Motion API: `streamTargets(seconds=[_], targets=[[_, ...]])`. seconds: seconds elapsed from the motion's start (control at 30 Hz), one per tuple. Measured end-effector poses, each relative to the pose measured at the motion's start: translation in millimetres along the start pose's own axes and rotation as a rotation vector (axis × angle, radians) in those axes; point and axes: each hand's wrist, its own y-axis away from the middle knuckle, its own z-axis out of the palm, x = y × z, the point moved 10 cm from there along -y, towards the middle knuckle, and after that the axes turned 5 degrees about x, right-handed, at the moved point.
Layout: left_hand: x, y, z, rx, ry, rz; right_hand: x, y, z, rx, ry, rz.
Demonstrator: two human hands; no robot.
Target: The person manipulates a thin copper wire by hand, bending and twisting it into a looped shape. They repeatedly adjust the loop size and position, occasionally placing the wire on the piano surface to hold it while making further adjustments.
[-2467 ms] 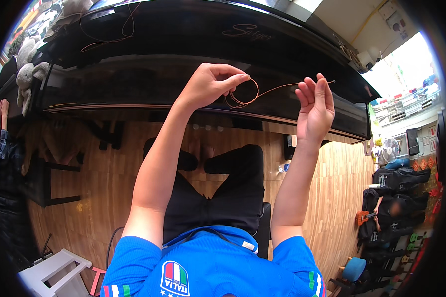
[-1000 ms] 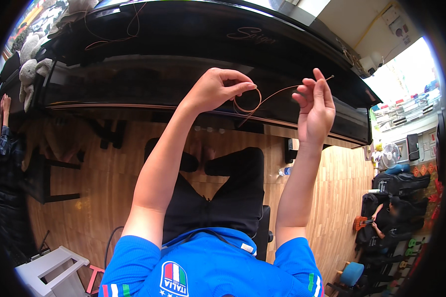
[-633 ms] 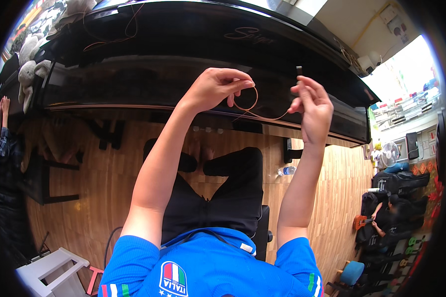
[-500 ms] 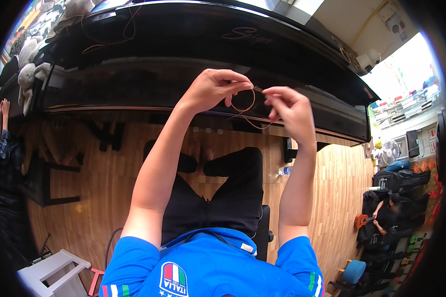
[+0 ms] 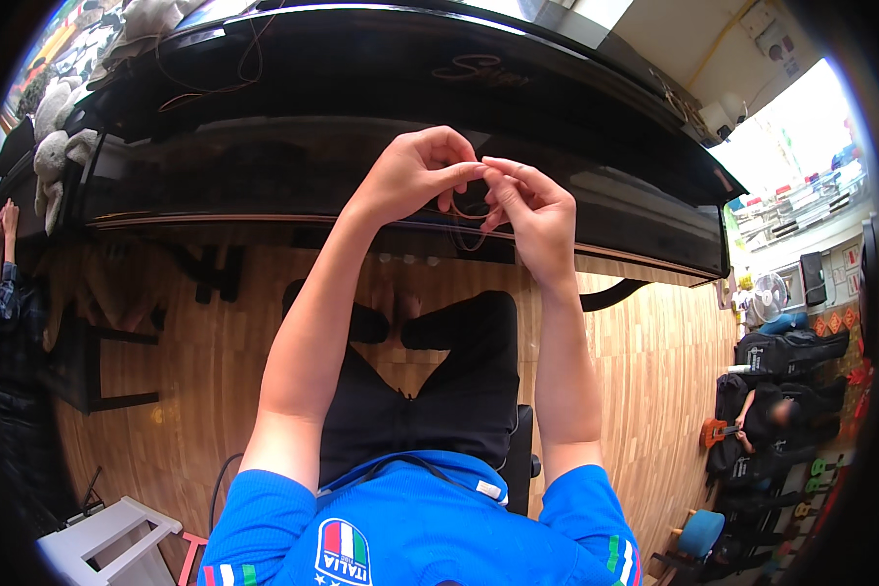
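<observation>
On my feed, the left hand [image 5: 415, 176] and right hand [image 5: 537, 215] meet at the fingertips, thumbs and forefingers pinched together on a coppery cord [image 5: 471, 217]. I see its loops hanging just below, before the black piano's [image 5: 264, 161] lower front edge; toward its upper left corner lies a second cord [image 5: 181, 101].

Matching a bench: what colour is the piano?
The piano is glossy black, shown in the head view.
</observation>
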Motion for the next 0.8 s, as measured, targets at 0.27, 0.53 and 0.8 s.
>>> streamTargets(seconds=[0.27,0.53,0.8], targets=[[2.7,1.3,-0.7,0.031,-0.031,0.016,-7.5,-6.8,-35.5,0.253,-0.062,-0.061],[8.9,2.2,6.1,0.0,-0.076,0.008,-29.5,-15.8,-80.5,0.386,-0.27,-0.119],[8.8,-0.6,2.2,0.04,-0.07,0.106,-30.0,-20.7,-68.9,0.249,0.181,-0.086]])
